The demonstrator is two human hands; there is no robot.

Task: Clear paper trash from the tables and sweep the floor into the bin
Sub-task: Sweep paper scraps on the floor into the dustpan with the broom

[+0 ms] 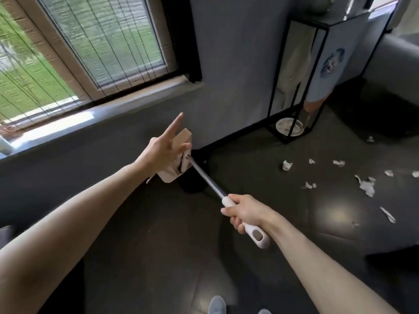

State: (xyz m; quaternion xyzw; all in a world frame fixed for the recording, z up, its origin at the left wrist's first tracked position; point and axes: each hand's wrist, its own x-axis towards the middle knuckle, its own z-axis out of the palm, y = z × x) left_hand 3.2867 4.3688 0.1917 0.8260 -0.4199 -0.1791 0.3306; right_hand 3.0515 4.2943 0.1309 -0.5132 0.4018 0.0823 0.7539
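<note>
- The left forearm [79, 211] and right forearm [317, 257] are shown bare along their whole visible length.
- The left hand [165, 152] and right hand [244, 211] are likewise left uncovered.
- Two rounded grey shoe toes [217, 304] are seen at the bottom edge.

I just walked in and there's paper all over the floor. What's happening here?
A person is readying a broom: the right hand holds its white handle, the left hand holds its head up off the floor. Torn paper scraps lie on the dark floor to the right, not yet swept.
</note>
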